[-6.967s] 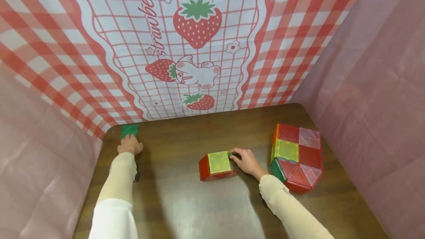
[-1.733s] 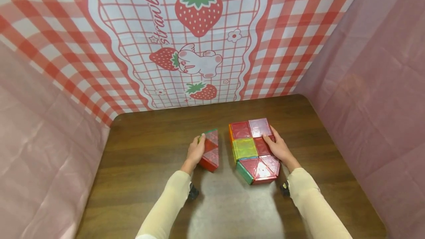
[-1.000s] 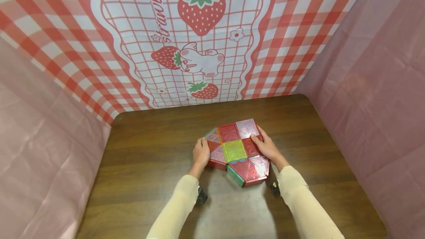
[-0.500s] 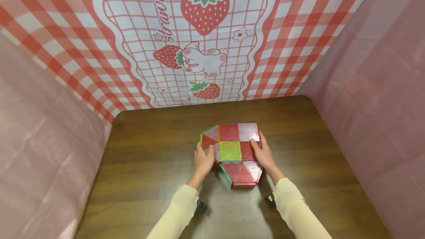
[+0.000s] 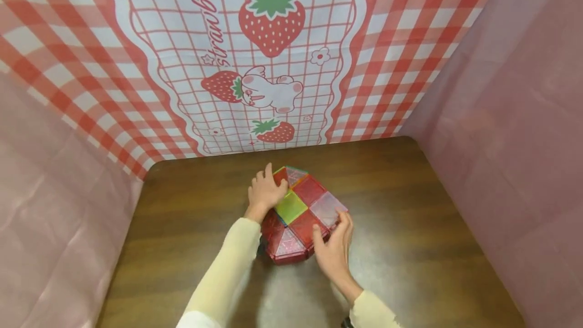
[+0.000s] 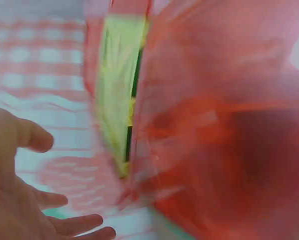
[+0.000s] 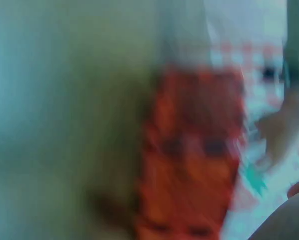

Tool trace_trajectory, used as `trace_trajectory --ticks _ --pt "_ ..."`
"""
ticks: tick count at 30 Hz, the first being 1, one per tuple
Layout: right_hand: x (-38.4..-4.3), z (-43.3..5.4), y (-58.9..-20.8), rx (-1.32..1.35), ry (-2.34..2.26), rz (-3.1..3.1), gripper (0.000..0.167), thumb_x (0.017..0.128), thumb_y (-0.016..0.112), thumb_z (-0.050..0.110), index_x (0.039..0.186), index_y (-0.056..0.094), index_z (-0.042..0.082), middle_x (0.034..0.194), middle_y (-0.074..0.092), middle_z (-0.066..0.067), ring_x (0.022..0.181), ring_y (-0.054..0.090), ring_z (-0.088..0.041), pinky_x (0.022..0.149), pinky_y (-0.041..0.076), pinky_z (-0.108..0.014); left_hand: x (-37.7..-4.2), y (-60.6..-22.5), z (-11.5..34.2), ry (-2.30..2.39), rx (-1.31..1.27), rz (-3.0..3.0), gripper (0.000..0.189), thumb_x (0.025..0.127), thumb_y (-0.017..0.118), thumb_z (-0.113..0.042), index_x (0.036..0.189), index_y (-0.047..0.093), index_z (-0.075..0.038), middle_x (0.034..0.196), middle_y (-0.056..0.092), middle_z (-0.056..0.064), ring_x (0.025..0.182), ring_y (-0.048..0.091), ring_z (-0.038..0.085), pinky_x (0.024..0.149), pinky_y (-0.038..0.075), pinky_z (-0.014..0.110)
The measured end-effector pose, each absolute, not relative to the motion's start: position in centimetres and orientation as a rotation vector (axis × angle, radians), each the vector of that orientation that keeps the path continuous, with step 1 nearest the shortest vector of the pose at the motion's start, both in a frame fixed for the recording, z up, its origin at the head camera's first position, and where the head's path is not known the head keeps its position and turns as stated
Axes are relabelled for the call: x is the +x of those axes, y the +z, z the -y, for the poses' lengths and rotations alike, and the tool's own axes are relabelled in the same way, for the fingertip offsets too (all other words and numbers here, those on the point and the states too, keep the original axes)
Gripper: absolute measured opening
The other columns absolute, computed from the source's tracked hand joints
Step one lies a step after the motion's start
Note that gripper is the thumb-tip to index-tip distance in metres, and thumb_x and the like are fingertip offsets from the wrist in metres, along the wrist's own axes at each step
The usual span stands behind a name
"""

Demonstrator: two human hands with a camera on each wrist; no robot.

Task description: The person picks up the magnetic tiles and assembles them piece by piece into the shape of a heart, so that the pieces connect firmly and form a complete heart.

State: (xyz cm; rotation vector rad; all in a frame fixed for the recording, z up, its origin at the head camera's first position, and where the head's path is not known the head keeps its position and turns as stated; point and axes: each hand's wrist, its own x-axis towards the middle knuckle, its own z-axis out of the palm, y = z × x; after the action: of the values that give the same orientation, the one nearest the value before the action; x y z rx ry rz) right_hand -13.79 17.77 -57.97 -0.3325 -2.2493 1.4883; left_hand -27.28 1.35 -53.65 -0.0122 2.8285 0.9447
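One joined block of translucent magnetic tiles (image 5: 309, 191), roughly heart-shaped, lies flat on the table. Red and pink squares and triangles surround a yellow-green square on its top. My left hand (image 5: 265, 191) reaches over its far left side with the fingers spread. In the left wrist view that hand (image 6: 24, 195) is open and apart from the tiles there. Beside the near right edge is my right hand (image 5: 333, 247), thumb and fingers spread about the pink corner. Red tile sides (image 7: 194, 150) are blurred in the right wrist view, so contact is hard to judge.
A brown wooden table (image 5: 401, 201) carries the block. Behind it hangs a checked strawberry-print cloth (image 5: 273, 65). Pink cloth stands on the left (image 5: 54, 206) and on the right (image 5: 510, 115).
The smaller tile piece has been joined to the larger one. Since half a second ago the block has turned clockwise; my left hand has shifted up and away, my right hand nearer and leftward.
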Motion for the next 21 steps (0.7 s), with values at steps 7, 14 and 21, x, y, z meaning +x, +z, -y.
trace_trajectory --ticks 7,14,21 --pt "-26.9 -19.6 -53.7 0.093 0.931 2.861 0.054 0.094 0.06 0.029 0.143 0.049 0.009 0.145 0.047 -0.022 0.132 0.044 -0.044 0.111 0.033 -0.059 -14.9 -55.3 1.2 1.124 -0.247 -2.761 0.084 0.096 0.058 -0.045 0.155 0.027 0.005 0.113 0.061 0.038 0.094 0.068 0.05 0.079 0.057 0.057" --pt "-34.1 -20.1 -55.0 0.44 1.028 3.333 0.059 0.106 0.049 0.039 0.153 0.04 0.004 0.152 0.046 -0.026 0.14 0.043 -0.045 0.114 0.036 -0.057 -11.2 -58.2 -0.2 1.67 -0.325 -2.233 0.1 0.099 0.059 -0.049 0.16 -0.001 0.002 0.078 0.069 0.024 0.054 0.072 0.034 0.048 0.058 0.044" --pt "-34.2 -20.2 -55.7 0.347 1.292 3.303 0.06 0.105 0.05 0.037 0.154 0.039 0.004 0.152 0.046 -0.026 0.142 0.041 -0.046 0.115 0.036 -0.056 -12.8 -57.8 2.4 2.005 -0.349 -1.771 0.089 0.104 0.056 -0.015 0.159 -0.012 -0.001 0.141 0.023 0.055 0.107 0.061 0.061 0.073 0.062 0.048"
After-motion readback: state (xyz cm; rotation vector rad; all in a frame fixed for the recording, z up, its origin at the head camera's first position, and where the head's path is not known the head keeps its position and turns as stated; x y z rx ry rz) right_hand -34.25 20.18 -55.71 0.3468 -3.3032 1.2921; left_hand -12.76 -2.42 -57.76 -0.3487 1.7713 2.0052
